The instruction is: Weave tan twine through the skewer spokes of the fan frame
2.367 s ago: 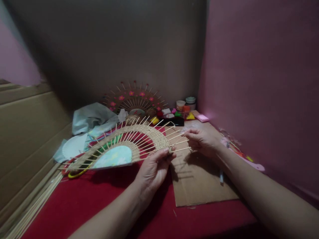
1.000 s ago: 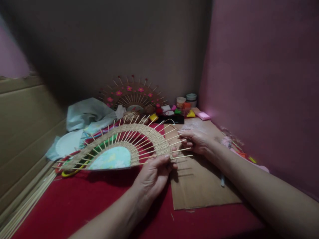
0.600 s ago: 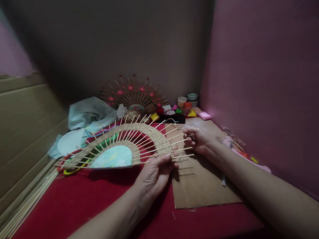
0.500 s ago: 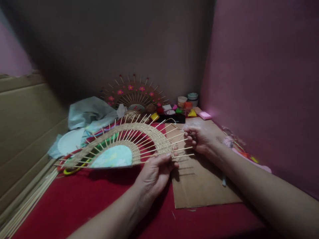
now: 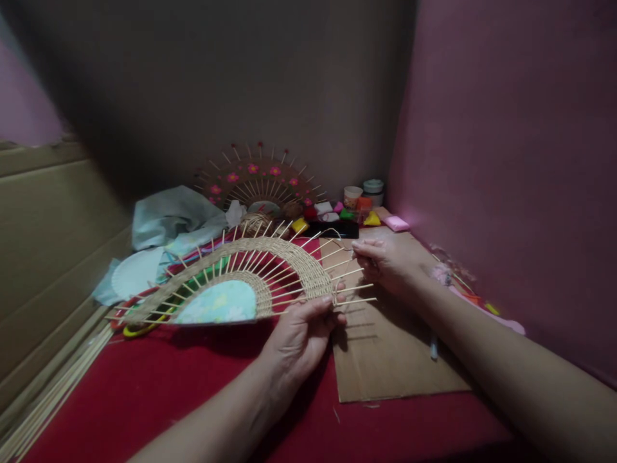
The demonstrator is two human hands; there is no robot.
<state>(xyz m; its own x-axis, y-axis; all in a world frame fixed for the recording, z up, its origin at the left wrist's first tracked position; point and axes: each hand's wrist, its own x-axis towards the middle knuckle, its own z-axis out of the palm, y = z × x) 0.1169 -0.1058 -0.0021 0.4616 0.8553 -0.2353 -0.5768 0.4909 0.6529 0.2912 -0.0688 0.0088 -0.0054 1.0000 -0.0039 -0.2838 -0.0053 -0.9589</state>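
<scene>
A half-round woven fan (image 5: 315, 276) of thin sticks and twine, with a pale green half-disc at its base, is held up over the table. My left hand (image 5: 303, 334) grips its lower right corner, thumb on top and fingers beneath. Just right of the stick tips, my right hand (image 5: 380, 260) is closed in a pinch on a thin strand of twine (image 5: 343, 243), which loops back toward the fan's upper right edge. The strand's far end is too fine to follow.
A finished-looking fan with pink flowers (image 5: 253, 169) leans at the back wall. Nearby sit a ball of twine (image 5: 256, 224), a dark phone-like slab (image 5: 332, 229) and small cups (image 5: 353, 195). Cardboard (image 5: 400, 360) lies on the red cloth (image 5: 193, 399); loose sticks (image 5: 62, 399) lie at left.
My right hand has shifted slightly left and up with the strand, toward the fan. The left hand and the fan have hardly moved.
</scene>
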